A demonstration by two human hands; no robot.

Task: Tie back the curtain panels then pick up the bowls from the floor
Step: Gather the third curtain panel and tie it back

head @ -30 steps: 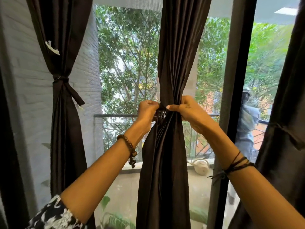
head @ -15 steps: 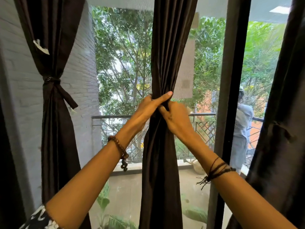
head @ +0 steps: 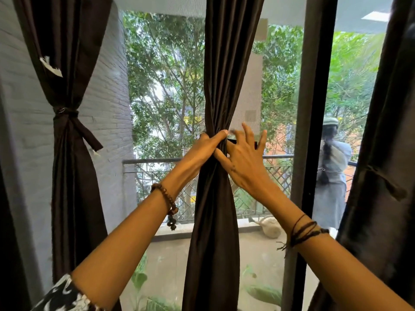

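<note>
The dark brown middle curtain panel (head: 215, 221) hangs in front of me, bunched tight at its waist. My left hand (head: 205, 150) grips that waist from the left, with one finger laid across the front. My right hand (head: 244, 160) sits just right of the gather with its fingers spread; its thumb touches the cloth. A short dark strip (head: 231, 141) shows behind those fingers. The left curtain panel (head: 67, 176) is tied with a knotted band (head: 66, 113). The right curtain panel (head: 381, 142) hangs at the edge. No bowls are in view.
A dark window post (head: 312, 131) stands right of the middle panel. Beyond the glass are a balcony railing (head: 157, 160), a person (head: 332, 176) with their back to me, a pale watering can (head: 270, 228) and leafy plants (head: 143, 281).
My right hand has let go of the gathered cloth and spread its fingers. My left hand has kept its hold at the waist.
</note>
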